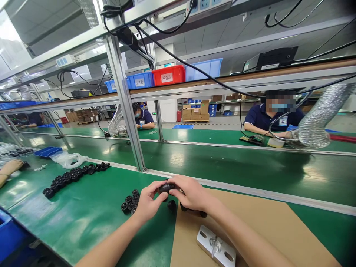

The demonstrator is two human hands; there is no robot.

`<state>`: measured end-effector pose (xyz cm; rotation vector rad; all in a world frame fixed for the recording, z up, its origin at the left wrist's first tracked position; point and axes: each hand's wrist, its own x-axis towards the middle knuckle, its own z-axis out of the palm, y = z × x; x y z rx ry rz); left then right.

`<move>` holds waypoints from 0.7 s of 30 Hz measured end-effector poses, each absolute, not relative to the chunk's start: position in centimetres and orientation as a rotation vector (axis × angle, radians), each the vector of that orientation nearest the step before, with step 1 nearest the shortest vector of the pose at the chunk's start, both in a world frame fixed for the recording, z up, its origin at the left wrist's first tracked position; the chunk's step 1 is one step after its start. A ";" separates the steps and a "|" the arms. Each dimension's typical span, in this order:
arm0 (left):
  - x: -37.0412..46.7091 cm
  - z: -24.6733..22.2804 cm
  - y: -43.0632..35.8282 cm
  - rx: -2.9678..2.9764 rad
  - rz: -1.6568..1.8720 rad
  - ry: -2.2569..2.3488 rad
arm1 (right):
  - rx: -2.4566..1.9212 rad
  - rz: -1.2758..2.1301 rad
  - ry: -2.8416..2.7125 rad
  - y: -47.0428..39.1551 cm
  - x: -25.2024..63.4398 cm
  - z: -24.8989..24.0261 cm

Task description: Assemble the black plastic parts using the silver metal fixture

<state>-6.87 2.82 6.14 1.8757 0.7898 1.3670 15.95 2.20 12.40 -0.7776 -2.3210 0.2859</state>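
Note:
Both of my hands grip one small round black plastic part [167,187] above the green bench. My left hand [148,202] pinches its left side between thumb and fingers. My right hand [190,193] has its fingers closed over the other side, thumb in front. Just below, a single black part [171,205] rests at the edge of the brown cardboard sheet [258,226]. More black parts show partly under my right hand. To the left of my left hand stands a group of black round parts [130,202]. A metal fixture block [216,246] lies near my right forearm.
A long row of black parts [66,178] lies at left, near a plastic bag [69,159] and a blue tray [48,151]. Another person's hand [11,167] is at far left. An aluminium post [125,104] rises ahead; co-workers sit across the line beside a flexible duct [317,126].

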 end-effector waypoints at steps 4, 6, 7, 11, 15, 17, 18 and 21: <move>-7.1 6.2 2.9 1.895 1.367 0.839 | -0.869 0.389 -2.299 1.8 15.7 12.6; -7.1 6.2 2.9 1.923 1.369 0.856 | -0.914 0.345 -2.321 1.7 15.6 12.6; -7.0 6.1 2.8 1.945 1.366 0.853 | -0.964 0.301 -2.331 1.7 15.5 12.5; -6.7 6.1 2.7 1.939 1.330 0.816 | -1.155 0.177 -2.346 1.8 15.5 12.5; -6.6 6.0 3.1 1.713 1.354 0.815 | -1.067 0.299 -2.231 1.7 16.2 13.2; -6.6 5.9 3.3 1.655 1.370 0.811 | -0.910 0.353 -2.262 1.7 16.6 13.4; -6.7 5.9 3.3 1.658 1.371 0.805 | -0.824 0.358 -2.299 1.7 16.6 13.5; -6.7 6.0 3.1 1.779 1.399 0.808 | -0.739 0.380 -2.324 1.7 16.2 13.1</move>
